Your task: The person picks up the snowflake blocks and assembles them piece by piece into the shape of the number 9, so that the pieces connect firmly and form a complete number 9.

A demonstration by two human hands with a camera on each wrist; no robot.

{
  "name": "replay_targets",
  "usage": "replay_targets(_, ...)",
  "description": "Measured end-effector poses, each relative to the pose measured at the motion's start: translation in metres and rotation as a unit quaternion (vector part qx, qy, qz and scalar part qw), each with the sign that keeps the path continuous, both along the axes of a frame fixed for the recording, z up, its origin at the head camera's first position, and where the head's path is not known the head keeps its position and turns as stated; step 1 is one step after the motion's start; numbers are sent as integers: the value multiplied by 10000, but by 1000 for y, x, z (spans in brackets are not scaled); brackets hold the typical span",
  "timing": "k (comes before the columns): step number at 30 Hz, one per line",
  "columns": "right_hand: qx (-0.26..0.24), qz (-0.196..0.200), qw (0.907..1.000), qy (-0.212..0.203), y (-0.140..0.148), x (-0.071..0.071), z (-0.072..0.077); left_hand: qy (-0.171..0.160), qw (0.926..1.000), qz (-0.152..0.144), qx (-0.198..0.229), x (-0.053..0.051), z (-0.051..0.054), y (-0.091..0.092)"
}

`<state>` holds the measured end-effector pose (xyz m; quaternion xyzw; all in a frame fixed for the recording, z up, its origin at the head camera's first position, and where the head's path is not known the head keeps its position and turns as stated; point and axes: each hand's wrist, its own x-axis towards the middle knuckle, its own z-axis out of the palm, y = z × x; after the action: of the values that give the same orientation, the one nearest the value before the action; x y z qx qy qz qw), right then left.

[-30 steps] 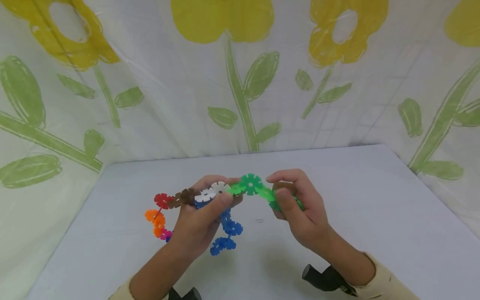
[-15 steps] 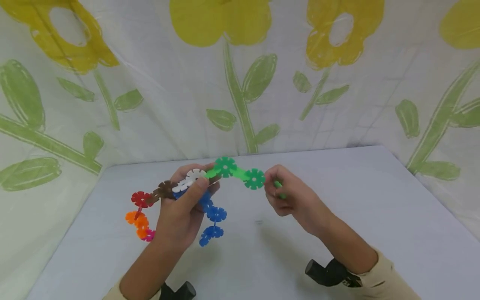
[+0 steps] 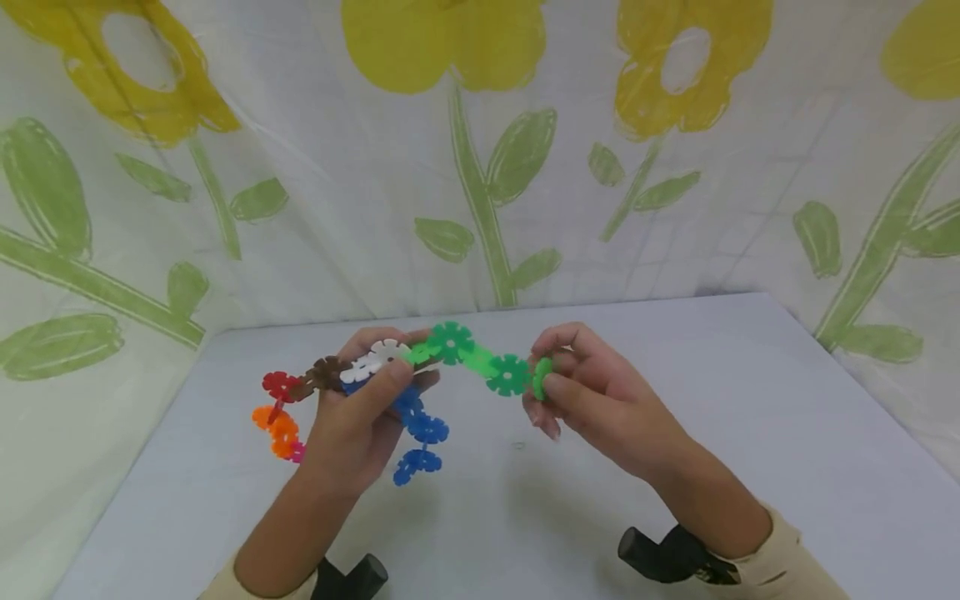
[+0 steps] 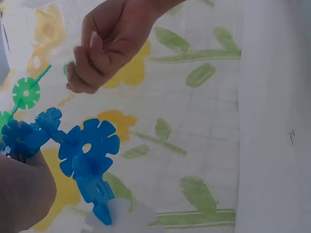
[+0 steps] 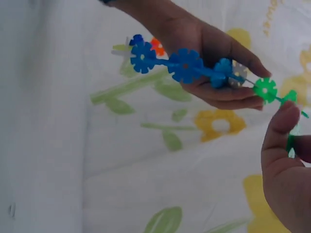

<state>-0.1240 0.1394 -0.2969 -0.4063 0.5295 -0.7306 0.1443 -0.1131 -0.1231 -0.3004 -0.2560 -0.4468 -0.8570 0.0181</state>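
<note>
A chain of interlocking snowflake discs hangs from my left hand [image 3: 360,425], thumb pressed over the white discs [image 3: 369,360]. Brown discs [image 3: 324,375], a red disc [image 3: 281,387] and orange discs [image 3: 277,427] trail off leftward, with a pink one partly behind the wrist. Below the fingers dangles a branch of blue discs [image 3: 427,429]. Green discs [image 3: 451,342] reach rightward, ending in a darker green disc [image 3: 508,375]. Between thumb and fingers my right hand [image 3: 600,396] pinches a loose-looking green disc [image 3: 542,379], edge-on beside that end; whether they touch I cannot tell.
Both hands are above a white table [image 3: 480,525]. Behind its far edge hangs a white cloth [image 3: 337,208] printed with yellow flowers and green leaves. Black wrist mounts [image 3: 660,554] sit near the beige sleeves [image 3: 780,567].
My left hand has carried the chain left. The right hand has let go of the chain's green end, and a green disc now shows between its thumb and fingers beside that end.
</note>
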Motion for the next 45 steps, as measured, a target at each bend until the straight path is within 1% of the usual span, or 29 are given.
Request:
replay_targets(3,-304,354,9986,-238,0,2,2,59,9997,-168,155,-2,-1,-2)
replay_targets(5,-401,607,9967,-347,0,3,2,128,9990,-344,258,-3,-1,-3)
replay_targets(8,-482,827,9946,-390,0,5,2,220,9978,-542,307,-3,-2,-3)
replay_targets(11,-541,854,9945,-263,0,7,1,267,9971,-640,300,-2,-2,-2)
replay_targets(16,-519,977,9937,156,0,7,-2,366,9952,-842,347,-3,-2,-2)
replay_targets(18,-482,1026,9933,242,-1,7,-3,440,9942,-928,330,-4,-3,-2)
replay_targets(24,-556,1103,9919,289,-2,7,-4,641,9925,-1021,213,-7,-6,-3)
replay_targets(27,-642,1224,9901,240,-3,7,-4,782,9908,-1086,194,-8,-8,-4)
replay_targets(32,-693,1678,9834,39,-3,8,-4,1049,9868,-1226,114,-12,-10,-4)
replay_targets(37,-522,2163,9746,-252,-3,12,-4,1246,9818,-1423,-185,-14,-8,-7)
replay_targets(40,-424,2418,9693,-113,-5,14,-3,1444,9766,-1552,-365,-15,-5,-8)
replay_targets(43,-388,2599,9646,217,-8,17,-3,1632,9714,-1670,-421,-15,-3,-9)
replay_targets(45,-413,2642,9629,363,-11,19,-2,1708,9690,-1745,-386,-14,-3,-9)
